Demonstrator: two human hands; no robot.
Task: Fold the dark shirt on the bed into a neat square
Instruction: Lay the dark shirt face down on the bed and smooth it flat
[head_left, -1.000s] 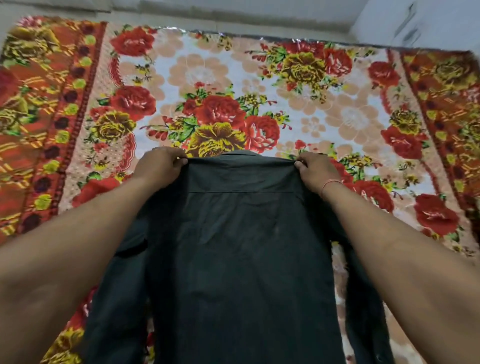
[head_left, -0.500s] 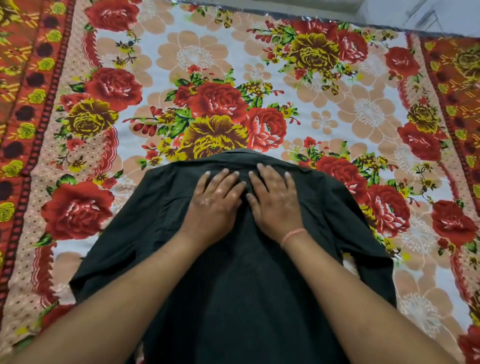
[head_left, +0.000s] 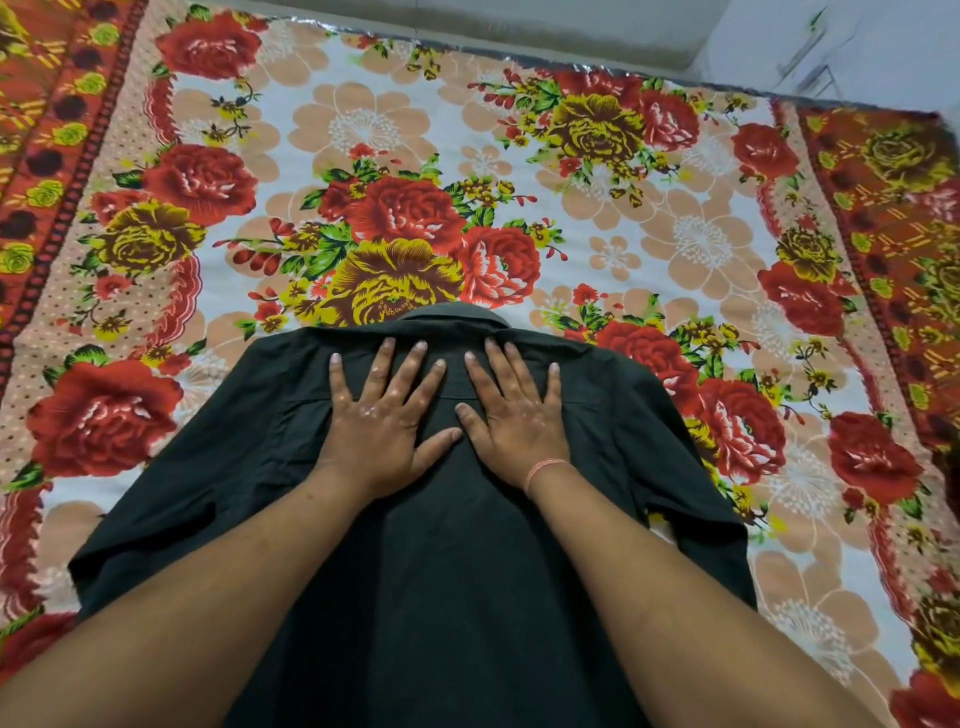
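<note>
The dark shirt (head_left: 447, 561) lies flat and back side up on the bed, collar away from me, both short sleeves spread out to the sides. My left hand (head_left: 382, 421) rests palm down on the upper back just below the collar, fingers spread. My right hand (head_left: 517, 415), with a pink thread at the wrist, lies flat beside it, thumbs almost touching. Neither hand grips the cloth. My forearms hide much of the shirt's lower part.
The bed is covered by a floral sheet (head_left: 467, 156) with red and yellow roses and orange-red borders at left and right. Its far edge meets a pale wall (head_left: 519, 26). White furniture (head_left: 841, 41) stands at the far right corner.
A second ago both hands pinched the shirt's shoulders; they let go and came to the middle of the upper back. Since then the fingers have spread wider and the hands have parted slightly.
</note>
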